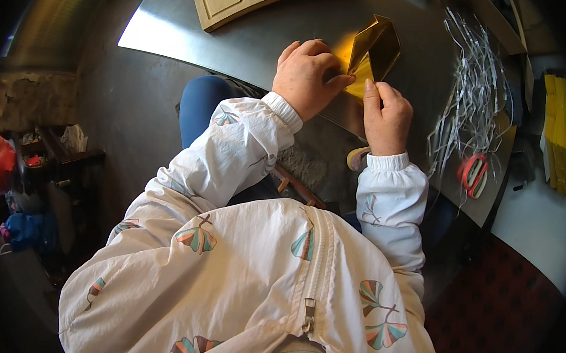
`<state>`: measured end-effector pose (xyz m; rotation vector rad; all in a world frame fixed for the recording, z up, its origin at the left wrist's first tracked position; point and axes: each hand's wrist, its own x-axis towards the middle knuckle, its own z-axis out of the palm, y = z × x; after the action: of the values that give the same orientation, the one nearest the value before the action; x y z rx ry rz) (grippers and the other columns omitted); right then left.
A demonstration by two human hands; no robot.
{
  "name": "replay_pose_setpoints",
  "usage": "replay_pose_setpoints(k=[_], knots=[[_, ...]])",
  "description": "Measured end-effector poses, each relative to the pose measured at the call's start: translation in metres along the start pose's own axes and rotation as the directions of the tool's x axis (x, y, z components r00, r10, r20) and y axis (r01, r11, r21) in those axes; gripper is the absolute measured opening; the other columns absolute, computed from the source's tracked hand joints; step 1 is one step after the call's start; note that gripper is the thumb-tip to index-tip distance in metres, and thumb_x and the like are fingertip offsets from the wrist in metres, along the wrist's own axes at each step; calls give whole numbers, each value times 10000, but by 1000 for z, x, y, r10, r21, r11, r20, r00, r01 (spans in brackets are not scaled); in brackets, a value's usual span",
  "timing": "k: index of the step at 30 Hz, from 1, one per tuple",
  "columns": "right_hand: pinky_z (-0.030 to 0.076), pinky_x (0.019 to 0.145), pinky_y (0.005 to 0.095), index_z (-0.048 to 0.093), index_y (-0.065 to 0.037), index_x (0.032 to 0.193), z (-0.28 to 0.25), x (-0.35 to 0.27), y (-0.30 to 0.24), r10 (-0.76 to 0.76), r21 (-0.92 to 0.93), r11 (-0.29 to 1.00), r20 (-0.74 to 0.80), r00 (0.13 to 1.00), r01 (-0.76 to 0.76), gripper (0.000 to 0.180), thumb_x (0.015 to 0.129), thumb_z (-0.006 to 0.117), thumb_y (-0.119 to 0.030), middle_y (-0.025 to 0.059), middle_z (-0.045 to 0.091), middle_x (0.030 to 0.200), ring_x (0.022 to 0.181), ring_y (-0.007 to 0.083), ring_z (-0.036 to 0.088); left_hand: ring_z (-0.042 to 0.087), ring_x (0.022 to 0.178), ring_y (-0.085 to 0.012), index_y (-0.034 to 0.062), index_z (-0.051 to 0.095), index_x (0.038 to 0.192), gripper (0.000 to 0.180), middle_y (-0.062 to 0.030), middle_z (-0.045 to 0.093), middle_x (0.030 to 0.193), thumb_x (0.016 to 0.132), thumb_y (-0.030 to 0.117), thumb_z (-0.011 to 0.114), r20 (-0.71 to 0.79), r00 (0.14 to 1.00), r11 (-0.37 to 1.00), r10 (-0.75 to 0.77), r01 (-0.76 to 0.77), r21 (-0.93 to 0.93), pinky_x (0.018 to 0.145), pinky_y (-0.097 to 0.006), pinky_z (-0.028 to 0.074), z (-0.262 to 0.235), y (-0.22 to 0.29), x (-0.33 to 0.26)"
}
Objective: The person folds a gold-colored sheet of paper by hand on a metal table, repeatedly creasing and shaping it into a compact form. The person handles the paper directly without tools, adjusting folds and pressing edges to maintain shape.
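A sheet of shiny gold foil paper (384,47), partly folded with a raised, angular flap, is held above the near edge of the metal-topped table (258,57). My left hand (308,74) grips its left side, the thumb pressing near the middle and the fingers curled behind. On its lower right corner, my right hand (387,116) pinches the foil between thumb and forefinger. Both hands are closed on the same sheet. The fingers behind the foil are partly hidden.
Right of my hands lies a bundle of silvery strips (469,91), with red-handled scissors (473,175) at its near end. A wooden board (243,0) lies at the far left of the tabletop. Yellow folded sheets (561,134) lie on a pale surface farther right.
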<state>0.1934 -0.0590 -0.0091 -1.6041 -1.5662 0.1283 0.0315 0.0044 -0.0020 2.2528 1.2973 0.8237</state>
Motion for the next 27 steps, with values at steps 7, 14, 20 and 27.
replay_pose_setpoints(k=[7,14,20,27], knots=[[452,895,456,679,-56,1029,9,-2,-6,69,-311,947,-26,997,-73,212,868,693,-194,117,649,1113,925,326,625,578,1118,-291,88,728,992,278,-86,640,1082,753,226,755,-69,997,999,26,-24,25,1023,-424,394,13,1,10],[395,1006,455,649,-29,1204,-4,-11,2,-131,-237,952,264,956,196,431,851,720,-266,130,598,1301,997,296,637,531,1275,-328,67,675,1168,372,-133,621,1279,807,153,709,-10,953,950,302,-302,-81,1075,-464,392,21,-13,16],[371,1044,501,626,-21,1265,-24,-28,-1,-170,-181,950,388,906,256,481,864,704,-273,164,578,1343,1119,323,598,463,1367,-272,78,638,1274,490,-110,564,1399,852,326,663,199,818,838,539,-545,-29,1137,-475,341,4,-19,6],[424,1014,447,617,-85,1284,-29,-61,1,-319,-226,895,275,907,384,601,714,809,-90,82,561,1343,1035,267,587,522,1322,-217,136,617,1311,577,-54,593,1369,771,257,782,284,695,645,661,-719,258,1128,-475,364,-7,-18,-31]])
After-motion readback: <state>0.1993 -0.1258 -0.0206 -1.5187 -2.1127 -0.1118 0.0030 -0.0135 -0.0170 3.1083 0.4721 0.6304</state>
